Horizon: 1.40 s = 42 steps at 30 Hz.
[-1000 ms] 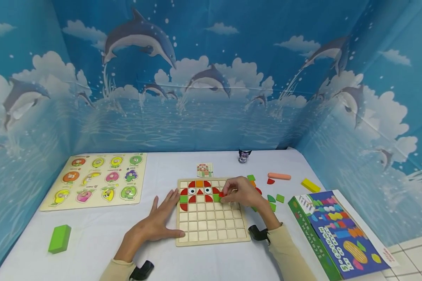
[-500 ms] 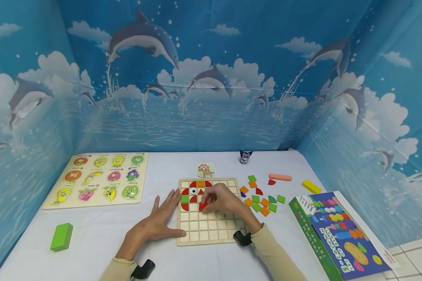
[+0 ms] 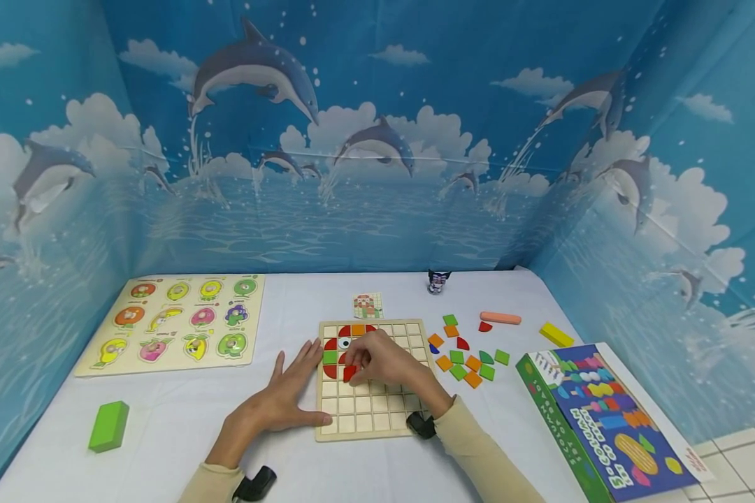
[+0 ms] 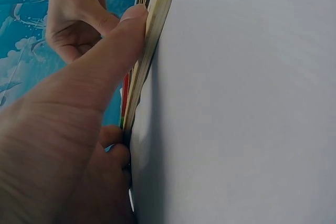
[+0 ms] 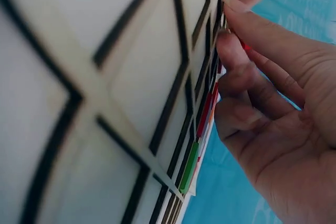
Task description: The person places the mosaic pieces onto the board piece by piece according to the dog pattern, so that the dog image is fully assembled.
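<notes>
- Head view: my right hand (image 3: 380, 360) reaches over the wooden grid board (image 3: 371, 423), thumb and fingers pinching a red piece (image 3: 349, 373).
- That red piece sits near the board's left side, just beside another red shape (image 3: 330, 372) in the outermost column; I cannot tell whether it is fully seated in a cell.
- Right wrist view shows my thumb and index fingertips drawn close together at the board's surface, with a bit of red between and behind them and my other fingers curled in.
- My left hand (image 3: 279, 405) holds nothing in its grip: it lies spread along the board's left edge, fingers straight, thumb reaching onto the lower part of the rim, as the left wrist view also shows.
- Near my right hand, the upper rows hold an orange square (image 3: 358, 330), a white eye piece (image 3: 344, 343) and a green square (image 3: 330, 357).
- Beyond the board lies a small picture card (image 3: 368, 305); to the right are scattered loose pieces (image 3: 456, 356), a coral stick (image 3: 500, 318), a yellow block (image 3: 556, 334) and a toy box (image 3: 610, 419).
- Off to my left are a fruit puzzle (image 3: 182, 333) and a green block (image 3: 109, 426), all on white cloth (image 3: 182, 433).
</notes>
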### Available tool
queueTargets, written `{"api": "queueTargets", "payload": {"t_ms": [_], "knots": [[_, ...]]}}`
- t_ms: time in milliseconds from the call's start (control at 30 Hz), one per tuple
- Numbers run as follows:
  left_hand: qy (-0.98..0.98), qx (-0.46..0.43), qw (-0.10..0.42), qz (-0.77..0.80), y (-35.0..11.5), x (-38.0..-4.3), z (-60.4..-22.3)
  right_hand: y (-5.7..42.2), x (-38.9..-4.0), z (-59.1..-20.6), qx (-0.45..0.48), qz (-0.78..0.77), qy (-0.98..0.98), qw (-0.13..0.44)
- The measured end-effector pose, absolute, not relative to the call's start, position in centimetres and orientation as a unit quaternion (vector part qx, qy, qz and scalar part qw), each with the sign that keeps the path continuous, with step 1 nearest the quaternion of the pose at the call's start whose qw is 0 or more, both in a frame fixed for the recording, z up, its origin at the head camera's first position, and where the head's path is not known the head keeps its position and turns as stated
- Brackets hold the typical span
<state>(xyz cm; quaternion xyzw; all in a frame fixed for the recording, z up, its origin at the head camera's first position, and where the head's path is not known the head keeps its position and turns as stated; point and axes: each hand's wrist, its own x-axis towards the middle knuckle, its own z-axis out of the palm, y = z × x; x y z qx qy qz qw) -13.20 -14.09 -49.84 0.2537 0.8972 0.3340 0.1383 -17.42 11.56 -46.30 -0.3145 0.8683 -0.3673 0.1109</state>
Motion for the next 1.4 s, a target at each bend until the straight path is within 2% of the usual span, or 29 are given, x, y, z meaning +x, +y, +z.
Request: {"api": "queueTargets", "payload": {"t_ms": [333,1067,1400], "knots": [[0.899,0.255,0.136,0.33,-14.1,-13.3,-50.0,11.8,-17.2,-46.4,-0.303,-0.366,0.876,0.085],[0.895,0.263,0.123,0.339,-14.2,-13.0,-50.0,10.5,-16.5,-46.1,-0.31,-0.284,0.903,0.092],[0.899,0.257,0.131,0.329,-14.1,-13.1,-49.7,11.8,-16.4,-45.7,-0.296,-0.339,0.886,0.109]]}}
